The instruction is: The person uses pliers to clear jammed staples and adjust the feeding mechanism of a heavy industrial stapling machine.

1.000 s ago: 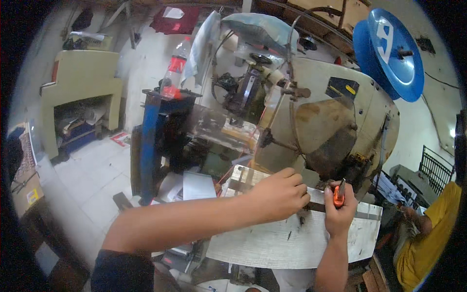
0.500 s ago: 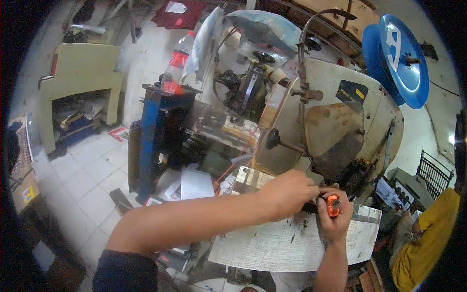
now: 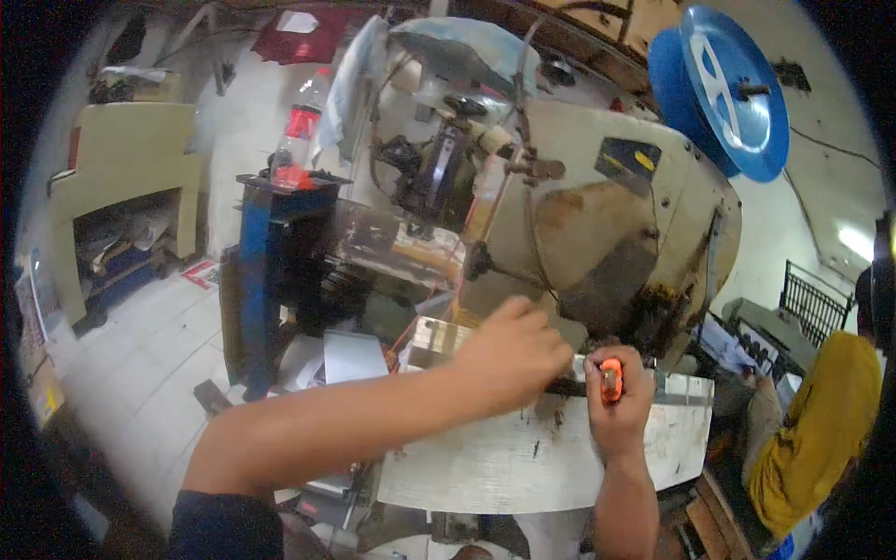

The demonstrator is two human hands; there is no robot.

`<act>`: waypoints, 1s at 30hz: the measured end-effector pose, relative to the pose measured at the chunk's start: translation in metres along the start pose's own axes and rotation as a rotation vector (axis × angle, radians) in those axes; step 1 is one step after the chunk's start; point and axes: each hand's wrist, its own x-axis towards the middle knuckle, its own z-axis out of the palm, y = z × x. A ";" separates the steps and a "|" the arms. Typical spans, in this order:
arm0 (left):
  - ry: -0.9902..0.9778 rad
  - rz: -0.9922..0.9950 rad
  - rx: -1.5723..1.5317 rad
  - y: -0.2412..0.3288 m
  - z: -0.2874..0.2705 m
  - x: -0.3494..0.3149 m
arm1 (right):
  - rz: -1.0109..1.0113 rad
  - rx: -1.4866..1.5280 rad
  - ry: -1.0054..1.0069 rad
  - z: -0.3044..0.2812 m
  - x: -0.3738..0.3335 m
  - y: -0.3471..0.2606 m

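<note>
Just below the old press machine [image 3: 616, 233], the right hand [image 3: 618, 401] is closed around an orange-handled tool [image 3: 610, 380], light, stiff and best held by its handle, while the left hand [image 3: 511, 355] pinches its dark shaft [image 3: 566, 386].

The large cream metal machine [image 3: 607, 224] stands far of the pale flat metal work plate [image 3: 523, 467]. The blue upright steel stand [image 3: 266, 271] stands left of the machine. The blue plastic spool [image 3: 723, 89] sits at its far right.
</note>
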 end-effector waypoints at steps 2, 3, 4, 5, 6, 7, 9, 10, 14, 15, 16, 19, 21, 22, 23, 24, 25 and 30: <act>0.014 0.027 0.178 -0.009 -0.006 0.001 | 0.000 -0.043 0.032 -0.003 0.000 0.001; 0.015 0.071 0.212 -0.014 -0.013 0.001 | 0.031 -0.056 0.035 -0.002 0.002 0.000; -0.016 0.068 0.208 -0.019 -0.016 -0.001 | 0.034 -0.005 0.062 0.002 0.002 0.002; -0.048 0.064 0.203 -0.022 -0.016 -0.001 | 0.037 0.045 0.089 0.006 0.003 0.005; -0.065 0.062 0.175 -0.022 -0.016 0.000 | 0.050 0.065 0.108 0.008 0.004 0.006; -0.060 0.072 0.197 -0.020 -0.016 0.004 | 0.064 0.081 0.132 0.008 0.004 0.006; -0.067 0.077 0.203 -0.017 -0.015 0.010 | 0.130 0.196 0.155 0.009 0.005 0.012; -0.027 0.175 0.234 -0.016 -0.014 0.011 | 0.100 0.194 0.203 0.009 0.005 0.016; 0.063 0.322 0.239 -0.019 -0.012 0.011 | 0.049 0.213 0.218 0.009 0.008 0.018; 0.099 0.350 0.275 -0.019 -0.012 0.009 | 0.019 0.193 0.189 0.010 0.007 0.019; 0.109 0.339 0.230 -0.019 -0.012 0.007 | 0.036 0.192 0.180 0.010 0.006 0.019; 0.219 0.306 0.187 -0.025 -0.007 0.006 | 0.160 0.180 0.037 0.010 0.003 0.016; 0.178 0.248 0.101 -0.025 -0.006 0.005 | 0.131 0.231 0.039 0.013 0.004 0.016; 0.199 0.186 0.059 -0.027 -0.004 0.006 | 0.038 0.171 0.019 0.013 0.005 0.016; 0.221 0.124 0.019 -0.027 -0.003 0.006 | -0.056 0.112 -0.002 0.013 0.005 0.016; 0.173 0.078 -0.002 -0.027 -0.007 0.006 | -0.051 0.112 -0.005 0.014 0.004 0.016; 0.171 0.076 -0.005 -0.027 -0.005 0.006 | -0.066 0.086 0.025 0.015 0.004 0.015; 0.159 0.072 -0.012 -0.027 0.000 0.005 | 0.096 0.116 0.101 0.017 0.002 0.011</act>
